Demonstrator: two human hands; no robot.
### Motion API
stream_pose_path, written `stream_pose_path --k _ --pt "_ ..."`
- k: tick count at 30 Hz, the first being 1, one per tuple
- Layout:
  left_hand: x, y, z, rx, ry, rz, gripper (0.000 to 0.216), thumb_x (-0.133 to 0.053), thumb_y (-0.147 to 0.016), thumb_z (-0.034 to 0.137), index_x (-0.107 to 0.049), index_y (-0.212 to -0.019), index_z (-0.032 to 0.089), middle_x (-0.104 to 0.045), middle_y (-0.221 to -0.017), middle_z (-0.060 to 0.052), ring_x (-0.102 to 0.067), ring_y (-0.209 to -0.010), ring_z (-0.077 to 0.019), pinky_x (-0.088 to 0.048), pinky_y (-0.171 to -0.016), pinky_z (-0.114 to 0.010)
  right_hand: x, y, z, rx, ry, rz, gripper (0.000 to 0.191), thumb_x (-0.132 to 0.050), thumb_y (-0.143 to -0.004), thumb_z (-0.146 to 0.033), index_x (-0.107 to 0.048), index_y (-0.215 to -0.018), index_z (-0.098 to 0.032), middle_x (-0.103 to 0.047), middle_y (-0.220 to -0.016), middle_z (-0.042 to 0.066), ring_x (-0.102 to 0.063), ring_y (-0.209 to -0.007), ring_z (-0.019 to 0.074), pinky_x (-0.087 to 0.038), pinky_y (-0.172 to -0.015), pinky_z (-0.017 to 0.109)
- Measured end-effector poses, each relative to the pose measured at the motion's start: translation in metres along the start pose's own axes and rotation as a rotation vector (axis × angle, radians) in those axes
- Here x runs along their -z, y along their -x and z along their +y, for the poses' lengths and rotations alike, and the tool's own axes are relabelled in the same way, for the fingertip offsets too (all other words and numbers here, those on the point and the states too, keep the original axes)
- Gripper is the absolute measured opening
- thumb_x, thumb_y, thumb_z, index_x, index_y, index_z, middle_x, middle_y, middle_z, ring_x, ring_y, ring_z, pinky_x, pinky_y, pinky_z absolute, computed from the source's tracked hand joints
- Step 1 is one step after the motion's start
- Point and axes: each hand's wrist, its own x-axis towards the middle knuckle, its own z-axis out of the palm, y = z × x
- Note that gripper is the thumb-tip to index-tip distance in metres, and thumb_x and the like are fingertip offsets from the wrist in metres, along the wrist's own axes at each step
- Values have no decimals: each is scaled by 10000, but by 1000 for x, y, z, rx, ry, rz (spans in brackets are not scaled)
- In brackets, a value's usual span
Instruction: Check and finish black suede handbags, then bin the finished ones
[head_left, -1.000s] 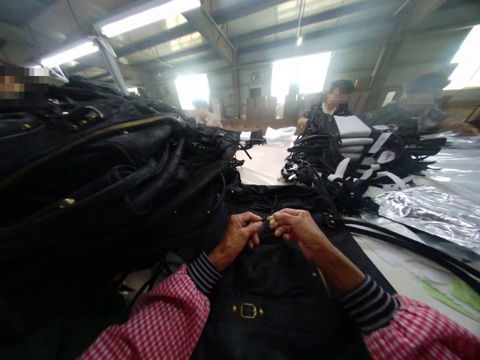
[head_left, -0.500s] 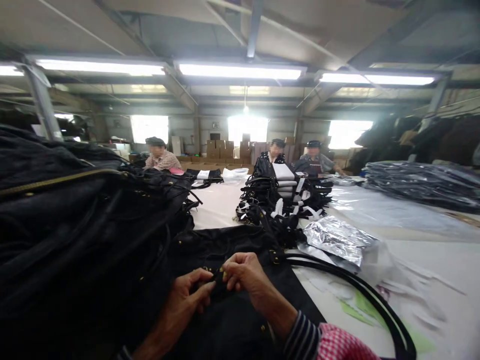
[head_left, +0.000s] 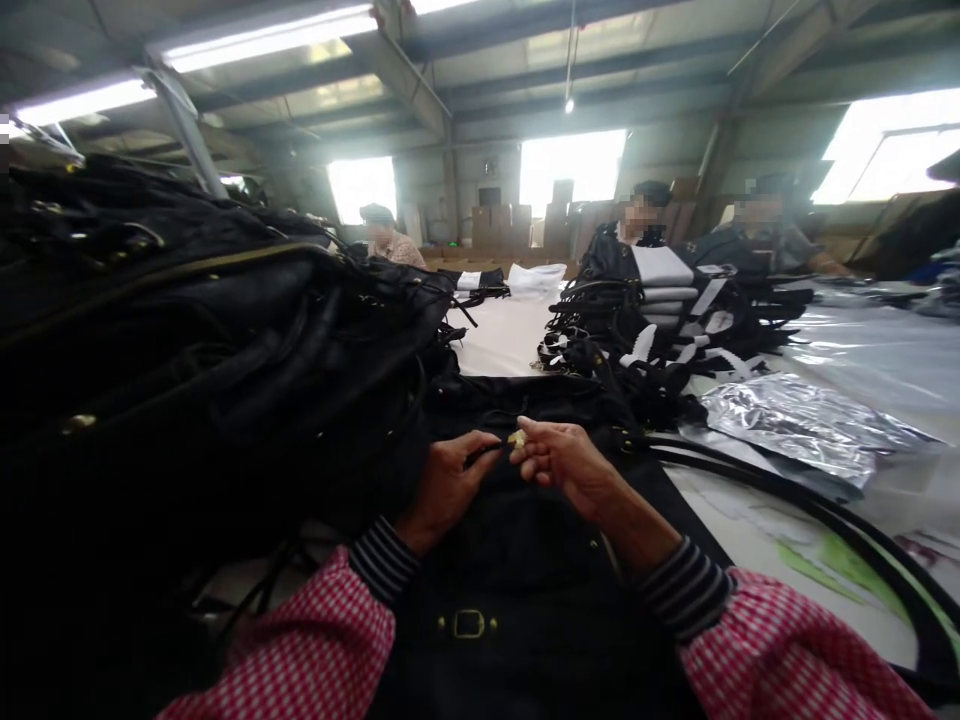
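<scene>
A black bag (head_left: 540, 600) with gold-coloured fittings lies flat in front of me. Above its upper part, my left hand (head_left: 450, 485) pinches a thin black strap (head_left: 484, 452) between thumb and fingers. Close beside it, my right hand (head_left: 570, 468) grips a small gold-coloured metal piece (head_left: 517, 438), its exact kind too small to make out. Whether strap and metal piece are joined I cannot tell. Lower on the bag sits a gold rectangular buckle (head_left: 469, 624) between two studs. Long black handles (head_left: 810, 500) curve off to the right.
A high heap of black bags (head_left: 225, 370) rises at my left. Ahead stand stacked bags with white wrapping (head_left: 664, 268). Silver film (head_left: 795, 415) and green scraps (head_left: 844, 570) lie on the right of the white table (head_left: 491, 335). Several people (head_left: 641, 225) are across the table.
My view has tilted down and swung left, bringing my left sleeve into sight. Both hands stay close together over the bag; the gold piece in my right fingers now shows more clearly.
</scene>
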Motion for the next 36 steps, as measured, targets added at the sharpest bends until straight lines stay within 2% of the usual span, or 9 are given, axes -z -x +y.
stream_pose_path --k 5,10,15,21,24,27,31,33,36 --pt "2 1 3 138 52 -32 178 -670 -892 344 -761 -950 203 -699 -686 4 -607 -564 -137 -457 -575 -230 -3 0 0 115 27 126 343 -788 -794 -453 -680 -884 -140 -720 -748 62 -621 -525 97 -399 -416 148" --pt "5 0 4 186 128 -89 285 -553 -953 385 -715 -878 164 -667 -676 -2 -581 -527 -110 -446 -548 -214 -3 1 1 279 73 170 333 -771 -726 -316 -633 -990 -166 -745 -814 58 -659 -584 144 -421 -431 186" --pt "6 1 4 161 99 -94 268 -534 -960 358 -719 -986 165 -661 -679 5 -577 -513 -107 -448 -544 -209 -6 3 1 462 417 177 220 -701 -773 -302 -673 -950 -175 -715 -792 35 -652 -623 166 -428 -469 232" --pt "4 4 0 101 30 -141 283 -523 -971 340 -728 -1097 192 -660 -676 10 -575 -514 -110 -446 -553 -211 -5 0 6 753 866 155 203 -588 -888 -236 -754 -1001 -204 -712 -899 48 -645 -786 184 -494 -735 301" --pt "3 4 -3 87 20 -164 294 -515 -978 346 -727 -1121 200 -653 -671 10 -577 -525 -112 -448 -568 -212 -4 -4 10 769 910 159 212 -567 -925 -245 -735 -1048 -209 -710 -924 53 -645 -792 187 -488 -748 303" --pt "2 5 -5 75 11 -178 298 -503 -986 347 -729 -1119 203 -645 -668 8 -572 -535 -111 -439 -568 -208 -3 -6 12 718 870 196 220 -588 -915 -233 -671 -1117 -213 -694 -868 23 -639 -731 173 -481 -723 291" --pt "1 5 -8 55 10 -181 306 -502 -990 355 -734 -1129 211 -638 -682 9 -567 -546 -106 -435 -571 -202 -4 -5 12 694 851 210 73 -595 -902 -219 -649 -950 -211 -682 -805 9 -639 -711 170 -475 -713 283" --pt "0 5 -10 39 15 -187 315 -493 -993 349 -733 -1151 221 -639 -697 9 -564 -544 -102 -436 -570 -201 -4 -4 11 711 881 182 93 -589 -902 -215 -678 -875 -209 -694 -820 22 -645 -751 178 -475 -735 289" --pt "1 5 -11 29 19 -196 330 -465 -1001 335 -730 -1161 221 -634 -696 11 -558 -534 -100 -435 -565 -201 -4 -3 9 739 874 95 164 -570 -897 -186 -733 -907 -203 -702 -893 37 -652 -831 182 -476 -774 293"
